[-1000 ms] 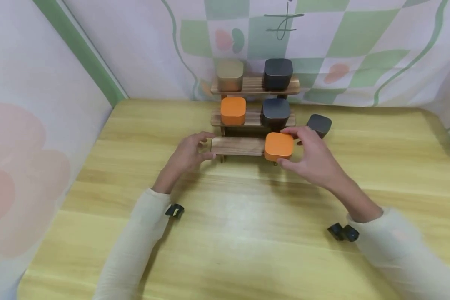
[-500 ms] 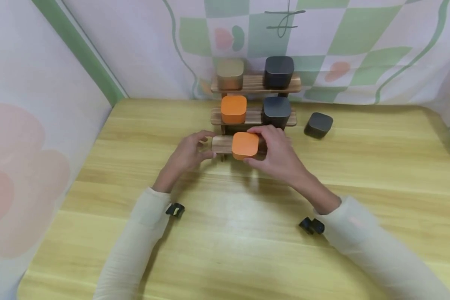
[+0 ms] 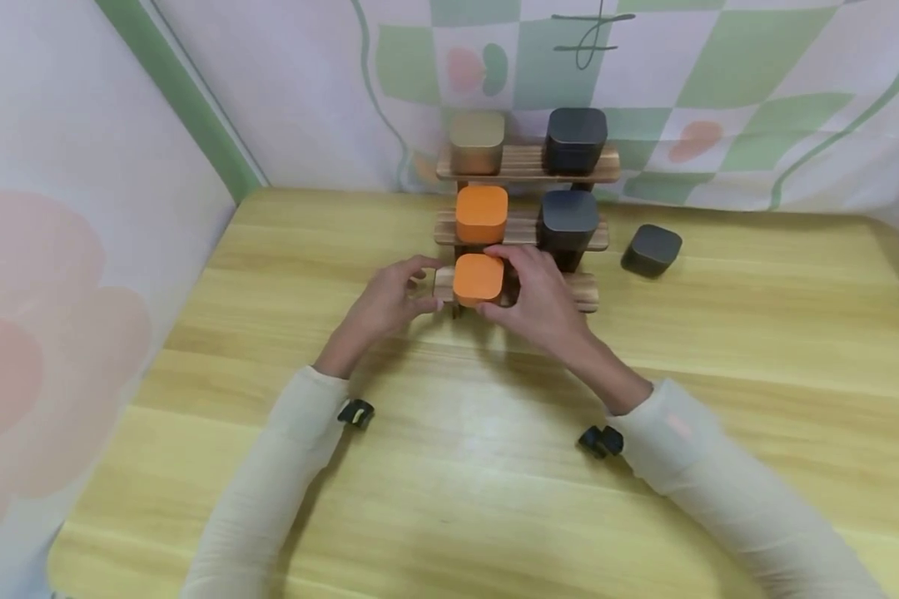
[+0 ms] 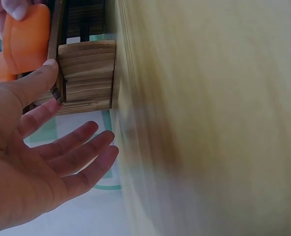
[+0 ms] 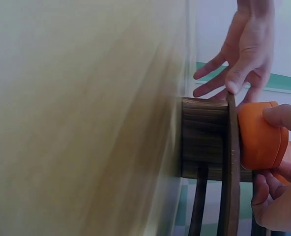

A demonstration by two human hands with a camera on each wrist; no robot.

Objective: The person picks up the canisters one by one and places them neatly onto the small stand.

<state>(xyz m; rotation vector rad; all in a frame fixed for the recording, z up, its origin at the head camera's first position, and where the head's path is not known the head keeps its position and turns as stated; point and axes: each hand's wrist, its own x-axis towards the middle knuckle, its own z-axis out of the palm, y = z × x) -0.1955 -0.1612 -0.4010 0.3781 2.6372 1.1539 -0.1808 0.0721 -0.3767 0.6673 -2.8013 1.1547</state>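
My right hand (image 3: 545,304) grips a small orange lidded box (image 3: 478,279) with rounded corners, thumb at its front and fingers behind. The box stands upright at the left part of the lowest board of a three-step wooden display stand (image 3: 586,293). In the right wrist view its underside is right at the board. My left hand (image 3: 387,306) pinches the left end of that board between thumb and index finger. The left wrist view shows the other fingers of the left hand (image 4: 32,167) spread loosely below the board's end.
On the middle step stand another orange box (image 3: 482,215) and a dark box (image 3: 568,220). A gold box (image 3: 477,143) and a black box (image 3: 575,141) occupy the top step. One more dark box (image 3: 651,250) sits on the wooden table (image 3: 449,466), right of the stand. A patterned curtain (image 3: 644,75) hangs behind.
My right hand has carried the orange box leftward along the lowest board, from its right end to its left part. The left hand stays at the board's end. The head view has shifted slightly.
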